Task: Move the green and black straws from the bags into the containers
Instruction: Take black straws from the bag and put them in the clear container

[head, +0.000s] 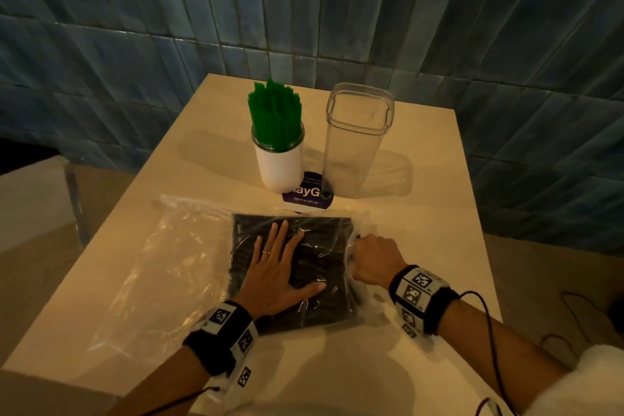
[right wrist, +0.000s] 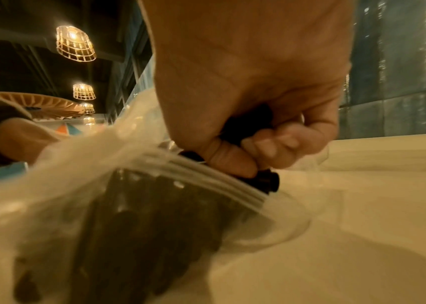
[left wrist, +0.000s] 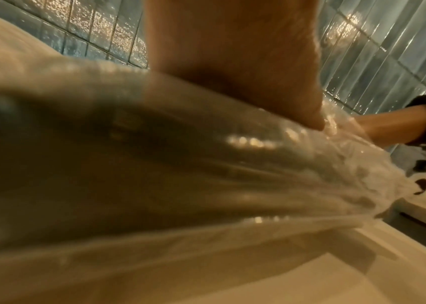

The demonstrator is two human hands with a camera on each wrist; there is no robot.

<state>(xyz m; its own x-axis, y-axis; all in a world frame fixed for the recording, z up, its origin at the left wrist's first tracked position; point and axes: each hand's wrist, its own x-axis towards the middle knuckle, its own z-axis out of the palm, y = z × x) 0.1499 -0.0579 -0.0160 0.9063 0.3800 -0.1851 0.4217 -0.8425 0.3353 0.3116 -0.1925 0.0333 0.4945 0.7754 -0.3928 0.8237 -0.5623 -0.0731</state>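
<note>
A clear bag (head: 337, 307) packed with black straws (head: 314, 233) lies flat on the table in front of me. My left hand (head: 280, 263) presses on top of it with straight, spread fingers; the left wrist view shows its palm (left wrist: 232, 61) on the bag (left wrist: 154, 164). At the bag's right-hand mouth my right hand (head: 371, 260) is curled round a bunch of black straws (right wrist: 268, 181), thumb and fingers (right wrist: 232, 162) pinching their ends. Farther back, a white round container (head: 280, 165) holds the green straws (head: 275, 115). Beside it a clear square container (head: 354, 145) stands upright with nothing inside.
An empty clear bag (head: 169, 263) lies flat on the table's left half. A purple round sticker (head: 309, 196) sits between the two containers. The table's (head: 422, 230) right edge is close to my right wrist. A blue tiled wall (head: 135, 44) is behind.
</note>
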